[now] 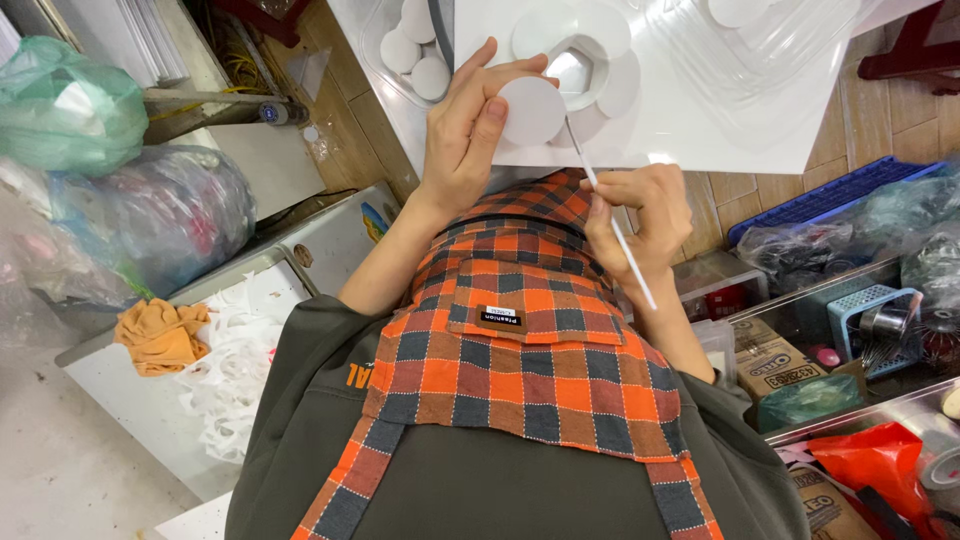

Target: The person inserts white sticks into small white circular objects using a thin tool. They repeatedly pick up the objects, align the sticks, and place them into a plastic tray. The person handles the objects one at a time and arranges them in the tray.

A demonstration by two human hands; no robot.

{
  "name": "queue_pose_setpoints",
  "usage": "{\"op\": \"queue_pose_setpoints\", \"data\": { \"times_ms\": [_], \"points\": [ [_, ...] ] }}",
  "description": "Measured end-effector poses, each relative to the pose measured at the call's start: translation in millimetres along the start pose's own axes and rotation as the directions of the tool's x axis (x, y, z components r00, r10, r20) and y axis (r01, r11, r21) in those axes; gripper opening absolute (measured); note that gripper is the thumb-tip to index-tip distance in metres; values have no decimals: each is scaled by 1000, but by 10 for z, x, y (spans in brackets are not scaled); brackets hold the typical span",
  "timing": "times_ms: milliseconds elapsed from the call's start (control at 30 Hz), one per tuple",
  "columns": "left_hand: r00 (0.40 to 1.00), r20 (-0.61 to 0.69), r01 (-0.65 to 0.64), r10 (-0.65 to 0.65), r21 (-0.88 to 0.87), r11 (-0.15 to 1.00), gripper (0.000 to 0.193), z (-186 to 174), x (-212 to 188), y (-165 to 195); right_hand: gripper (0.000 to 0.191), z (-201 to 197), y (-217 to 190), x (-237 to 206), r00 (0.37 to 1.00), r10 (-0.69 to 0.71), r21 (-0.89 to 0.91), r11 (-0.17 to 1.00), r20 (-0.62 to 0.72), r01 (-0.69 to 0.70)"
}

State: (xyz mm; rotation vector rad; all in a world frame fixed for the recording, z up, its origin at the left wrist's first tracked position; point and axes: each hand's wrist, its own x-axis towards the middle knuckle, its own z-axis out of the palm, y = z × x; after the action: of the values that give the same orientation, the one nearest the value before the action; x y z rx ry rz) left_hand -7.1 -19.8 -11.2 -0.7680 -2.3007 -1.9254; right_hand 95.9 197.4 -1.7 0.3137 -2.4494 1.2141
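My left hand (468, 130) holds a flat white disc (532, 110) upright between thumb and fingers at the near edge of the white table (730, 130). Pinched in my right hand (640, 215) is a thin white stick tool (612, 225), whose tip touches the disc's lower right edge. Just behind the disc lies a white flower-shaped piece (580, 50) with a hexagonal hole in its middle. I wear an orange and grey checked apron (530, 360) over a dark shirt.
A clear tray of white round discs (415, 50) sits at the table's left. Clear plastic trays (760, 40) lie to the right. Bagged clutter (150, 220), an orange cloth (160, 335) and white offcuts fill the left; a blue basket (830, 195), boxes and a red bag crowd the right.
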Motion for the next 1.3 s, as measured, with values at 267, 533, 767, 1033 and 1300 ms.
{"op": "queue_pose_setpoints", "data": {
  "times_ms": [267, 533, 767, 1033, 1300],
  "points": [
    [996, -73, -42, 41, -13, 999, 19, -55, -10, 13, 18, -57, 6, 73, 941, 281, 335, 919, -187, -208],
    [988, -155, 10, 17, 170, 985, 25, 221, -77, 71, 25, 165, 115, 314, 911, 412, 483, 798, 1, -361],
    [983, -183, 35, 30, 341, 939, 26, 247, -146, 58, 45, 297, 188, 456, 914, 406, 450, 818, -10, -359],
    [982, -181, 27, 58, 435, 900, 26, 234, -131, 45, 46, 357, 189, 495, 924, 380, 370, 865, -41, -339],
    [986, -163, 48, 31, 459, 887, 23, 215, -87, 50, 48, 367, 201, 570, 919, 392, 373, 858, -28, -354]
  ]
}}
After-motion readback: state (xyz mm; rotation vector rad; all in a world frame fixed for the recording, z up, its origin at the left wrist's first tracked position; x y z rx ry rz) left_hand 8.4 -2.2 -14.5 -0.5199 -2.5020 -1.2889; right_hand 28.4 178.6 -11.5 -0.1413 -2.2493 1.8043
